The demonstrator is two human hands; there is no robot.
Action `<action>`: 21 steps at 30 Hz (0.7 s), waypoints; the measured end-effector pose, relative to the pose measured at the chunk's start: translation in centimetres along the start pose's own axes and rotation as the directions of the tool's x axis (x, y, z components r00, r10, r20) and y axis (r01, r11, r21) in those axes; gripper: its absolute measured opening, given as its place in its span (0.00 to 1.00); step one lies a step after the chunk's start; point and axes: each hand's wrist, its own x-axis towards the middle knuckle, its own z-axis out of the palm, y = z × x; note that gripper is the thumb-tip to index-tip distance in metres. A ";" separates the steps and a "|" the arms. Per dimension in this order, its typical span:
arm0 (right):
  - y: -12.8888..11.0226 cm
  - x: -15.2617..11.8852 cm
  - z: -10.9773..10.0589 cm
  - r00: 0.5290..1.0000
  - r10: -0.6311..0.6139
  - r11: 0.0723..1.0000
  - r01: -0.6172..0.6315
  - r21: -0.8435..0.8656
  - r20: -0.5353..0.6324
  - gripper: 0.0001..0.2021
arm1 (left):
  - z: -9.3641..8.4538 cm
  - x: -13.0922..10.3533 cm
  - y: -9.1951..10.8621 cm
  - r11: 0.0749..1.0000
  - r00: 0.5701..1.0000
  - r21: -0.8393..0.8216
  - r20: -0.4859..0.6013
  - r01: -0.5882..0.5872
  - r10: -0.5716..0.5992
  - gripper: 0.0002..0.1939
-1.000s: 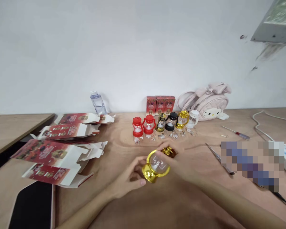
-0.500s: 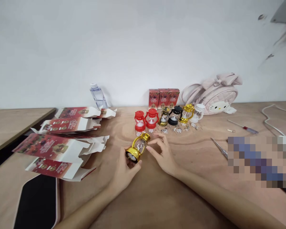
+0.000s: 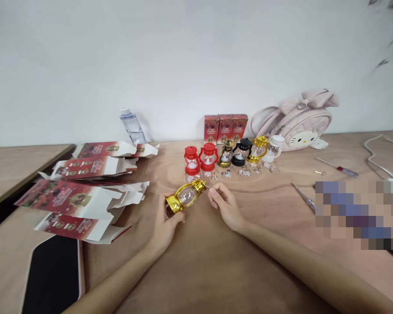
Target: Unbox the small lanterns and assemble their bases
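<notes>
A gold lantern (image 3: pixel 187 196) lies tilted in my left hand (image 3: pixel 168 221), its base toward my palm and its top pointing up and right. My right hand (image 3: pixel 223 202) pinches a thin piece at the lantern's top end; the piece is too small to name. Behind them stands a row of small lanterns: a red lantern (image 3: pixel 191 161), another red one, a black and gold one, a black lantern (image 3: pixel 241 152), a gold one and a white lantern (image 3: pixel 275 148). Small cards (image 3: pixel 227 174) lie in front of the row.
Flattened red boxes (image 3: pixel 67 198) and a phone (image 3: pixel 54 274) lie at the left. A bottle (image 3: pixel 131 125), upright red boxes (image 3: pixel 225 128) and a pink bag (image 3: pixel 303 126) stand by the wall. A screwdriver (image 3: pixel 339 168), a pointed tool (image 3: pixel 303 196) and a white cable (image 3: pixel 371 157) are at the right.
The gold lantern has tipped further onto its side, with its base moving left. My right hand's fingers have closed into a pinch at its top. The view has shifted slightly.
</notes>
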 end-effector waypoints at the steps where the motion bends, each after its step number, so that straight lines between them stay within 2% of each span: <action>1: 0.0 0.0 0.1 1.000 0.010 1.000 -0.010 0.025 0.002 0.15 | 0.0 0.0 0.1 1.000 1.000 0.000 0.000 -0.003 0.003 0.21; 5: 0.0 -0.4 0.1 0.999 -0.035 0.999 0.035 -0.027 0.001 0.13 | 0.2 -0.2 0.1 0.995 0.998 0.083 0.016 -0.060 0.059 0.20; 10: -0.2 -1.4 0.0 0.980 -0.150 0.969 0.171 -0.176 0.129 0.10 | 0.6 -0.5 -0.3 0.967 0.994 0.229 0.032 -0.110 0.106 0.20; 12: -0.1 -1.3 0.0 0.988 -0.137 0.978 0.146 -0.150 0.070 0.10 | 0.6 -0.4 -0.3 0.965 0.994 0.240 0.010 -0.104 0.104 0.21; 14: 0.2 -0.9 -0.1 0.996 -0.065 0.997 0.063 -0.040 -0.060 0.11 | 0.6 -0.4 -0.2 0.976 0.997 0.205 -0.013 -0.074 0.078 0.21; 17: 0.7 0.3 -0.3 0.968 0.132 0.971 -0.083 0.224 -0.212 0.14 | 0.5 -0.3 -0.1 0.990 0.999 0.134 -0.002 -0.037 0.038 0.19; 19: 0.9 0.9 -0.6 0.947 0.242 0.926 -0.160 0.342 -0.212 0.16 | 0.3 -0.2 -0.2 0.994 0.999 0.101 0.023 -0.039 0.037 0.19; 21: 0.8 1.3 -0.8 0.943 0.290 0.902 -0.212 0.376 -0.164 0.18 | 0.2 -0.2 -0.2 0.995 0.998 0.085 0.046 -0.049 0.045 0.19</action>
